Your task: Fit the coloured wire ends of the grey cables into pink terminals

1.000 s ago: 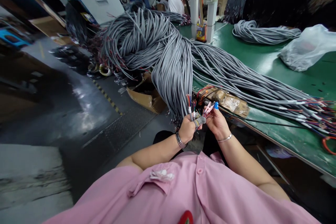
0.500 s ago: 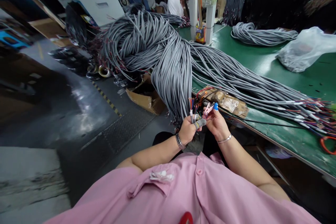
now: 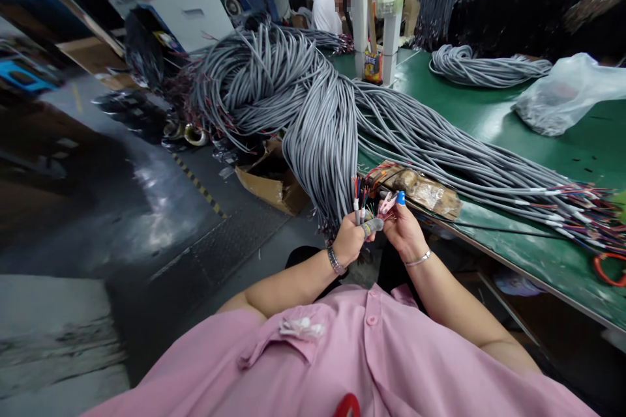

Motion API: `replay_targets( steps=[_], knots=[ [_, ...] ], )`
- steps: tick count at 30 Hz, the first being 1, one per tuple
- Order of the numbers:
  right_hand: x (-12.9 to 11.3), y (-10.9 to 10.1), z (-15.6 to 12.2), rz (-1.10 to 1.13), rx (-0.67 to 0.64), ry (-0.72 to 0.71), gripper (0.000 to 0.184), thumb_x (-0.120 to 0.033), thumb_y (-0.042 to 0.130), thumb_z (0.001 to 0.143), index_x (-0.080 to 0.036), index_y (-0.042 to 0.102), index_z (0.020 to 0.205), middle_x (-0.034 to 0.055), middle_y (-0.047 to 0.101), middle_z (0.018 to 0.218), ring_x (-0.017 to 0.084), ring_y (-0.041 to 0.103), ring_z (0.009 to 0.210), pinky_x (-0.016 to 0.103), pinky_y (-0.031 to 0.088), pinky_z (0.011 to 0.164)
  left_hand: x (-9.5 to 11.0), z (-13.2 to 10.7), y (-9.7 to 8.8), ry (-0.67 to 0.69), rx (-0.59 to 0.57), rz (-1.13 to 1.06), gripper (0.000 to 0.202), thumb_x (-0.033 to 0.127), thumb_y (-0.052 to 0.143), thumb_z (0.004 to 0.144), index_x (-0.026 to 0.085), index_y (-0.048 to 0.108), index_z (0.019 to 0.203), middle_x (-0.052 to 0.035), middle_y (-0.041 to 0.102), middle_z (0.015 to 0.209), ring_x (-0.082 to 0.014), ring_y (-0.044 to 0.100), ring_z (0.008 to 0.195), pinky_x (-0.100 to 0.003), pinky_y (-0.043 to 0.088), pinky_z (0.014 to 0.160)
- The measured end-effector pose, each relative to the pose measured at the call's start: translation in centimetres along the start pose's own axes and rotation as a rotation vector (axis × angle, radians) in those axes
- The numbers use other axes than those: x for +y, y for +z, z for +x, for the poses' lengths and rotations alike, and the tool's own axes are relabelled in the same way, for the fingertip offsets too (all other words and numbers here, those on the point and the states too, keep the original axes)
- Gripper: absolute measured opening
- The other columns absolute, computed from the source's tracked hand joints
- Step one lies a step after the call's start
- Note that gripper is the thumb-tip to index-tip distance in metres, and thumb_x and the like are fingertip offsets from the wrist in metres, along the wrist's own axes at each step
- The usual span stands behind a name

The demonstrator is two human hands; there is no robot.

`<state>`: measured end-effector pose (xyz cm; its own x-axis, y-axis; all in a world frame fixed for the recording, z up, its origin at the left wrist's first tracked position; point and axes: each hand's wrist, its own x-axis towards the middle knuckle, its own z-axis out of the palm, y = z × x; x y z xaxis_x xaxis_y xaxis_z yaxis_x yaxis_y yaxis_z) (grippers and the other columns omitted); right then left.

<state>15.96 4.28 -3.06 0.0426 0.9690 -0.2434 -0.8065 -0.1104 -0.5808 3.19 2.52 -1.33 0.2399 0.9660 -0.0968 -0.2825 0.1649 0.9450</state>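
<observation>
My left hand [image 3: 349, 239], with a taped thumb tip and a wrist bracelet, is closed round the end of a grey cable, from which thin coloured wires [image 3: 360, 197] fan upward. Just to its right, my right hand [image 3: 403, 230], with a blue fingertip cover, pinches some of those thin wires between thumb and forefinger. Both hands hover at the near edge of the green table [image 3: 518, 124], below a large bundle of grey cables [image 3: 323, 124] that hangs over that edge.
A brown taped pad [image 3: 420, 187] lies on the table edge behind my hands. More grey cable coils [image 3: 484, 66], a white plastic bag [image 3: 567, 94] and white posts [image 3: 359, 10] stand farther back. Another person in white [image 3: 327, 3] sits beyond. A cardboard box [image 3: 271, 179] lies on the floor.
My hands stay together at the cable end, with only small finger shifts among the wires. The view has drifted slightly.
</observation>
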Motion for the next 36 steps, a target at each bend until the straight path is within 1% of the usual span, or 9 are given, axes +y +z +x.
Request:
replay_targets(
  steps=[6,12,16,19,23,27,31,36],
  knots=[
    [0.1,0.0,-0.1,0.005,-0.032,-0.005,0.033,-0.053,0.072,0.077,-0.02,0.069,0.08,0.0003,0.071,0.07,0.012,0.061,0.06,0.025,0.051,0.056,0.2,-0.2,0.0,0.026,0.001,0.012,0.034,0.035,0.077,0.067,0.016,0.052,0.057,0.0038,0.05,0.046,-0.0063,0.041,0.043,-0.023,0.03,0.047],
    [-0.3,0.2,-0.5,0.044,-0.066,0.047,0.033,-0.054,0.066,0.08,-0.021,0.068,0.079,0.0005,0.071,0.072,0.013,0.061,0.06,0.025,0.051,0.058,0.3,-0.7,-0.5,0.044,-0.017,0.032,0.033,0.035,0.076,0.07,0.015,0.054,0.056,0.0033,0.05,0.046,-0.0068,0.041,0.043,-0.024,0.029,0.047],
    [-0.5,-0.1,-0.5,0.034,-0.048,0.065,0.03,-0.051,0.068,0.08,-0.021,0.069,0.084,0.0001,0.073,0.079,0.012,0.063,0.065,0.024,0.051,0.058,0.5,-1.6,-0.8,0.071,-0.031,0.093,0.033,0.034,0.075,0.071,0.015,0.054,0.054,0.0024,0.051,0.046,-0.0067,0.042,0.044,-0.024,0.031,0.049],
    [-0.6,-0.3,-0.6,0.001,-0.061,0.049,0.027,-0.047,0.07,0.079,-0.021,0.069,0.085,0.0005,0.073,0.082,0.012,0.063,0.067,0.023,0.05,0.059,0.7,-1.9,-1.0,0.081,-0.011,0.084,0.031,0.034,0.075,0.071,0.015,0.057,0.056,0.0021,0.052,0.047,-0.0068,0.043,0.044,-0.024,0.031,0.049],
    [-0.6,-0.3,-0.8,-0.042,-0.058,0.039,0.029,-0.047,0.072,0.078,-0.018,0.069,0.084,0.002,0.073,0.083,0.012,0.063,0.068,0.024,0.05,0.06,0.9,-1.4,-0.7,0.073,0.032,0.01,0.027,0.035,0.075,0.071,0.015,0.06,0.061,0.0023,0.052,0.047,-0.007,0.043,0.042,-0.023,0.029,0.046],
    [-0.6,-0.1,-0.9,-0.052,-0.045,0.031,0.031,-0.049,0.072,0.077,-0.019,0.07,0.083,0.0014,0.073,0.081,0.012,0.063,0.068,0.024,0.05,0.06,0.8,-0.9,-0.3,0.048,0.063,0.004,0.03,0.037,0.075,0.069,0.015,0.058,0.058,0.0023,0.052,0.045,-0.0066,0.042,0.042,-0.023,0.029,0.045],
    [-0.6,0.0,-0.9,-0.024,-0.05,0.031,0.027,-0.045,0.074,0.076,-0.02,0.071,0.083,0.001,0.074,0.081,0.013,0.064,0.071,0.025,0.051,0.064,0.5,-0.6,-0.2,0.019,0.075,0.01,0.031,0.037,0.075,0.068,0.015,0.056,0.056,0.0028,0.05,0.045,-0.0065,0.041,0.041,-0.023,0.029,0.045],
    [-0.6,0.0,-0.7,-0.03,-0.035,0.009,0.025,-0.043,0.074,0.076,-0.019,0.072,0.085,0.0022,0.074,0.08,0.013,0.062,0.067,0.026,0.05,0.064,0.3,-0.6,-0.3,0.009,0.056,0.03,0.035,0.036,0.076,0.067,0.016,0.052,0.054,0.0026,0.05,0.044,-0.0065,0.041,0.041,-0.023,0.03,0.045]
  ],
)
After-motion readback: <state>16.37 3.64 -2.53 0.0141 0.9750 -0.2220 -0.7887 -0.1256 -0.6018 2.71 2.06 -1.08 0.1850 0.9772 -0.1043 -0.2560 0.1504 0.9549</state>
